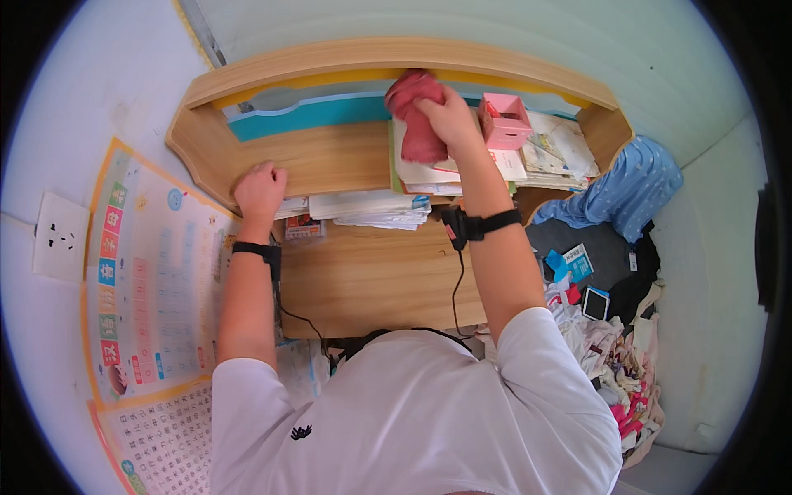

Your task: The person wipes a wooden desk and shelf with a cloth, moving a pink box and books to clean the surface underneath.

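My right hand (450,120) grips a folded red cloth (421,117) over the upper shelf of a wooden desk hutch (340,148), near its back panel. Part of the cloth covers a pile of books and papers (510,164). Just right of this hand stands a pink box (506,124) with small items in it. My left hand (261,192) is closed in a loose fist at the left end of the shelf's front edge, with nothing seen in it; its palm side is hidden. Both forearms wear black straps with cables.
Below the shelf are stacked papers (377,210) and a small box (304,228) above the wooden desktop (371,278). Worn books (557,145) lie at the shelf's right. Blue dotted fabric (637,185) hangs beside it, above heaped clothes (619,371). A wall socket (60,236) and posters are at left.
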Action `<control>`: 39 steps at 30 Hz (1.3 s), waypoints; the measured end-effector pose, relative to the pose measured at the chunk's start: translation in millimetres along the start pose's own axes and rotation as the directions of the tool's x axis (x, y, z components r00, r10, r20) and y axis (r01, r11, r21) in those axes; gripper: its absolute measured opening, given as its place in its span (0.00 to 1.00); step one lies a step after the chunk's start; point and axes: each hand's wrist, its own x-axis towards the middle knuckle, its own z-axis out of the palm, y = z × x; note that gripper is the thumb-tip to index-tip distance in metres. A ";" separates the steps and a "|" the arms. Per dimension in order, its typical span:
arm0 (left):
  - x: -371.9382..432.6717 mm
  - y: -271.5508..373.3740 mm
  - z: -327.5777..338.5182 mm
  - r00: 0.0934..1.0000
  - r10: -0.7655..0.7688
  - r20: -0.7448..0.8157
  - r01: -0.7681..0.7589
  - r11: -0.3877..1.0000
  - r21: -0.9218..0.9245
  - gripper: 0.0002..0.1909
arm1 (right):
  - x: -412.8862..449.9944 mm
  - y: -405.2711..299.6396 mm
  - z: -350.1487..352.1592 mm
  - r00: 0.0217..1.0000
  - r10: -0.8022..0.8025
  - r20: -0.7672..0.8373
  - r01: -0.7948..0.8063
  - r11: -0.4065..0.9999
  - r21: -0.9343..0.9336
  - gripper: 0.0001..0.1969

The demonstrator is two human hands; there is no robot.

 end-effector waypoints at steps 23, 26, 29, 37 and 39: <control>-92.3 202.6 -113.7 0.750 0.634 0.186 -0.253 0.535 -0.806 0.26 | -186.0 -71.2 -100.2 0.732 0.153 0.664 0.311 0.792 -0.526 0.26; -95.1 206.0 -110.5 0.711 0.694 0.113 -0.317 0.460 -0.829 0.22 | -187.9 -57.3 -118.0 0.688 0.059 0.723 0.367 0.831 -0.417 0.27; -95.7 215.3 -120.8 0.671 0.710 0.215 -0.185 0.440 -0.879 0.19 | -190.5 -41.7 -130.7 0.663 -0.161 0.731 0.532 0.789 -0.308 0.28; -101.5 231.7 -111.4 0.635 0.581 0.510 0.366 0.355 -0.860 0.19 | -195.0 -37.9 -156.8 0.701 0.050 0.712 0.120 0.975 -0.186 0.28; -99.2 243.7 -118.3 0.619 0.641 0.453 0.362 0.280 -0.889 0.21 | -199.7 -33.2 -158.3 0.750 0.087 0.656 -0.003 0.992 -0.129 0.27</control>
